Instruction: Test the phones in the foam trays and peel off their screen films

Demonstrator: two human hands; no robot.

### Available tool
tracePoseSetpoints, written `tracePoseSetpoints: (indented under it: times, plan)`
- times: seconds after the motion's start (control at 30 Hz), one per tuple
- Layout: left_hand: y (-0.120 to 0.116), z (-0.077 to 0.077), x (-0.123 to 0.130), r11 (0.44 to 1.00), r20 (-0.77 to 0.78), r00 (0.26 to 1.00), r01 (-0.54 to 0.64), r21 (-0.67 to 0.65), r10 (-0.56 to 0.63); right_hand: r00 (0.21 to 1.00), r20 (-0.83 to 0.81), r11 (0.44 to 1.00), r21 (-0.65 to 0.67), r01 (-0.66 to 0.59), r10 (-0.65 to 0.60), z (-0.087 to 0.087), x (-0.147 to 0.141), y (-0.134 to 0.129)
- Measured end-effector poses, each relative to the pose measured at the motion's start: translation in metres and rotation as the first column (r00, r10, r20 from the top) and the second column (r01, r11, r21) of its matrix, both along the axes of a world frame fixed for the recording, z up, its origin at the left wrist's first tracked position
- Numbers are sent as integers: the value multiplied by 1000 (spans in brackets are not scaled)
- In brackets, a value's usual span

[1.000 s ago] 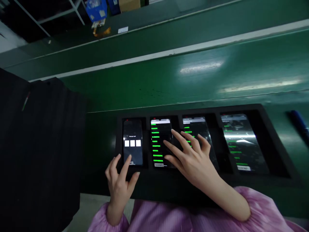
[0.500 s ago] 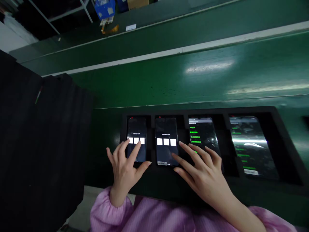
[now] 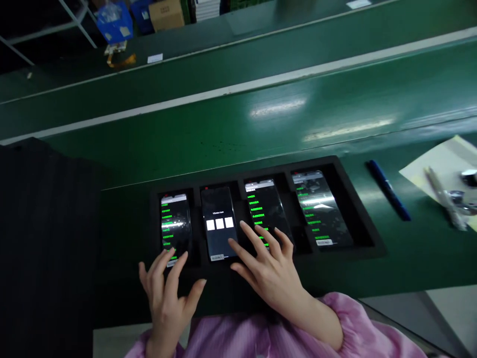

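Observation:
Several smartphones lie face up in a row in a black tray (image 3: 357, 214) with recessed slots. The leftmost phone (image 3: 175, 214) shows a list of green lines. My left hand (image 3: 167, 293) is open, its fingertips over that phone's lower end. On the second phone (image 3: 219, 243) a dark screen reads "Vibrator test" above three white squares. My right hand (image 3: 272, 263) is open, its index fingertip at this phone's right edge and other fingers over the third phone (image 3: 261, 199), which shows green lines. The rightmost phone (image 3: 320, 209) has green lines too and a strong light reflection.
A blue marker (image 3: 388, 190) lies right of the tray, beside papers (image 3: 428, 159) and a pen (image 3: 443, 196). A dark stack (image 3: 44, 238) stands at left. Across the green bench (image 3: 186, 134) are a blue bin (image 3: 115, 22) and a cardboard box (image 3: 166, 15).
The leftmost phone's screen has switched from "Vibrator test" to the green list. My left hand has drawn down toward its lower end. The view has shifted right, bringing the marker and papers in.

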State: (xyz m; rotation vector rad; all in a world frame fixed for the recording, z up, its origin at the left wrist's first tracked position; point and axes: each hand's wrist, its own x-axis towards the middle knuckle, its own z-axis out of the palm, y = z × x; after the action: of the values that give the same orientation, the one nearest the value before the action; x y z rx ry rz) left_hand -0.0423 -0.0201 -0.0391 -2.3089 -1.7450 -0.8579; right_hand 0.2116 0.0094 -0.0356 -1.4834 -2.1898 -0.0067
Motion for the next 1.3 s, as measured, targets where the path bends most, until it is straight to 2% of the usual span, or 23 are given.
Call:
tracePoseSetpoints:
  times: [0.17,0.37,0.43,0.6,0.67,0.77,0.93,1.03,1.1,1.17,1.23,1.3]
  plan:
    - [6,7,14,998,-32,998,52,-42,-54,1000,18,1000,-15,11,-10,1,0,0]
    - [6,14,13,997,-91,996,10,-78,-17,998,-62,1000,-19,2,-3,-1,-1,0]
    - [2,12,5,996,-87,996,-32,-81,25,996,-88,1000,-18,3,-5,-3,-2,0]
    - [-8,4,-23,971,7,971,-237,-44,237,992,-122,1000,-19,14,-16,-5,-4,0]
    - [-10,2,-29,965,29,965,-259,-45,261,991,-131,1000,-21,12,-15,-5,-4,0]
    - [-8,0,-30,973,41,973,-225,-59,227,990,-139,1000,-25,10,-13,-5,-4,0]
    - [-3,3,-27,960,-56,979,-202,-195,194,990,-139,1000,-20,11,-14,-7,-2,0]
    - [-2,10,-17,974,-21,982,-189,-123,188,991,-136,1000,-12,8,-10,-10,-5,0]
    - [4,16,-3,987,-11,992,-125,-103,124,991,-131,1000,-14,6,-8,-10,-6,1]
    - [14,21,15,988,-36,999,-22,-151,17,991,-130,1000,-19,-5,3,-8,-5,1]
    - [27,23,32,978,-53,996,66,-198,-78,985,-170,999,-13,-37,34,-2,4,1]
    - [38,24,44,966,-54,991,107,-233,-123,971,-232,998,30,-52,57,7,21,-2]
